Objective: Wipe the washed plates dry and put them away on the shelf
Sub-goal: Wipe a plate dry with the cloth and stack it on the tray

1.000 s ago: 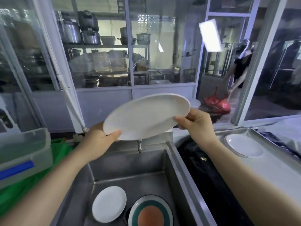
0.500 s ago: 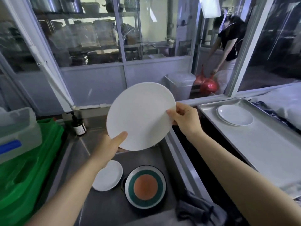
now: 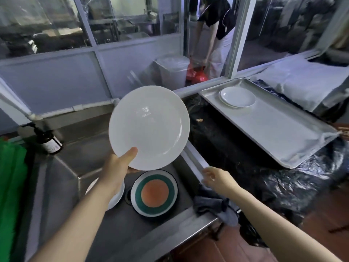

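My left hand (image 3: 117, 163) grips the lower edge of a large white plate (image 3: 149, 127), thumb on its face, holding it tilted above the steel sink (image 3: 75, 154). My right hand (image 3: 213, 177) hovers blurred over the sink's right rim with relaxed fingers, holding nothing, just above a grey cloth (image 3: 213, 207) draped on the sink's front right corner. In the sink lie a plate with green ring and orange centre (image 3: 154, 192) and a white plate (image 3: 115, 195) partly hidden by my left arm. Two stacked white plates (image 3: 237, 99) rest on a metal tray (image 3: 273, 127) at the right.
A dark pump bottle (image 3: 48, 139) stands at the sink's back left beside a green crate (image 3: 11, 178). Black plastic sheeting (image 3: 226, 148) covers the counter under the tray. Behind the glass partition a person (image 3: 215, 25) bends over a red bag.
My right hand let go of the white plate and dropped toward the grey cloth. My left hand now holds the plate alone, and the view has tipped further down.
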Demonstrator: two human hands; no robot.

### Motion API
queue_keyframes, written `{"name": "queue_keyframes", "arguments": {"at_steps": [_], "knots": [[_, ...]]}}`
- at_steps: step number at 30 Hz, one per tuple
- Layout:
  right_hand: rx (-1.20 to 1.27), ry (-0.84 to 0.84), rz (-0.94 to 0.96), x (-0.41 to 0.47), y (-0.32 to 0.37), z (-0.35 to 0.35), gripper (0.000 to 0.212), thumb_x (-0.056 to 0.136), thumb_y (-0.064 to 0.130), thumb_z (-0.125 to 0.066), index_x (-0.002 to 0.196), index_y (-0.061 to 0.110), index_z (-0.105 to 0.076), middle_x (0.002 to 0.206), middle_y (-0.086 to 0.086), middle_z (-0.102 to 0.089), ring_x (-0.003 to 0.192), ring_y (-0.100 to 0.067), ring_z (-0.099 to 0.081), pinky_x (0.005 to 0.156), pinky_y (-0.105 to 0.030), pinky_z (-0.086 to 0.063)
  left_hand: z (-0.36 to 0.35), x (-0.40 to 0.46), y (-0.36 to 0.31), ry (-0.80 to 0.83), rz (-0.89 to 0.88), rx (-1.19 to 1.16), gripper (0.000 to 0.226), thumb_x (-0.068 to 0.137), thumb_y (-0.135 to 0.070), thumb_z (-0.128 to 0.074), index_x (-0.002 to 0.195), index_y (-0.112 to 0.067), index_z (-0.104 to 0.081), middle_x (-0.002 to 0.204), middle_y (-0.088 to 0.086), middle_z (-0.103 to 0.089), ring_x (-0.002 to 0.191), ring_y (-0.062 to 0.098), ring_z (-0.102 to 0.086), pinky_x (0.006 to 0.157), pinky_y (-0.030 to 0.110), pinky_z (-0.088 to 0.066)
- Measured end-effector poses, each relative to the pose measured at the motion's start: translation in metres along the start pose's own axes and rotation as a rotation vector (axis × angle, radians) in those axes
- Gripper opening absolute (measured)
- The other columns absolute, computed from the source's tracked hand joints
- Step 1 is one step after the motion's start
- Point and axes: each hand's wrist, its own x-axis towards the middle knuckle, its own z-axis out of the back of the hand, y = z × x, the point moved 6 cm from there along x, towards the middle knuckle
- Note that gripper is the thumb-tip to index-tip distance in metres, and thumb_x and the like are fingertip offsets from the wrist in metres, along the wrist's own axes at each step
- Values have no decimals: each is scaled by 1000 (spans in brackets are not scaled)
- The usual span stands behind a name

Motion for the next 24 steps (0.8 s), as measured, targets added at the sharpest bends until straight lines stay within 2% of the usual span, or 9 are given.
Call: {"name": "queue_keyframes", "arguments": {"at_steps": [2,4,7,10,12,15,19,21,24], "knots": [[-172,111,24,-11,-11,-25,65,83,48,-68,141,36,-41,143,1,-50,128,-18,-48,100,-32,-43,2,0,5,10,16,-9,17,94,-16,-59,105,-26,-66,102,-4,-74,90,17,-71,60,29,-57],[-379,203,32,-20,-24,-46,82,79,58,-66,147,45,-24,158,-3,-23,145,-23,-21,112,-43,-30,5,0,8,14,28,-20,15,94,-15,-60,100,-25,-68,99,-3,-75,85,17,-72,58,27,-56],[-617,235,-4,-27,-42,-63,80,82,55,-62,146,52,-16,161,-6,-3,147,-28,-5,116,-47,-17,10,-3,11,13,40,-22,13,94,-15,-60,97,-24,-68,97,-1,-75,87,19,-71,65,33,-55],[-697,140,11,-26,-41,-64,64,89,37,-52,143,55,-22,154,-5,-24,138,-28,-25,107,-41,-27,19,-8,10,17,30,-27,14,94,-13,-58,96,-22,-68,93,-5,-76,86,17,-71,70,36,-54],[-704,61,46,-24,-36,-62,61,89,28,-48,140,54,-31,134,-1,-45,124,-27,-37,97,-37,-32,25,-12,8,19,20,-34,15,95,-12,-57,96,-22,-68,91,-7,-76,84,14,-72,68,35,-56],[-673,-21,89,-25,-30,-62,59,88,20,-48,137,53,-39,116,1,-47,114,-25,-39,90,-35,-34,33,-16,5,27,4,-53,16,96,-12,-55,97,-23,-66,89,-9,-76,81,10,-72,63,32,-58],[-581,-194,163,-29,-6,-49,63,86,15,-50,136,53,-42,109,3,-45,109,-23,-39,90,-31,-31,47,-16,2,-8,-4,-71,18,95,-12,-55,99,-26,-66,91,-12,-76,82,9,-72,78,44,-55],[-473,-341,249,-32,23,-30,56,85,18,-57,132,47,-51,107,0,-51,107,-27,-44,92,-33,-32,52,-15,-1,-28,-5,-100,18,95,-13,-56,101,-27,-66,95,-10,-76,88,13,-71,82,47,-54],[-254,-457,407,-37,74,1,51,81,12,-67,128,30,-61,104,-7,-53,96,-32,-53,83,-40,-47,59,-12,-10,-50,-21,-152,20,94,-12,-57,100,-29,-67,97,-9,-76,91,16,-71,73,43,-57]]}}
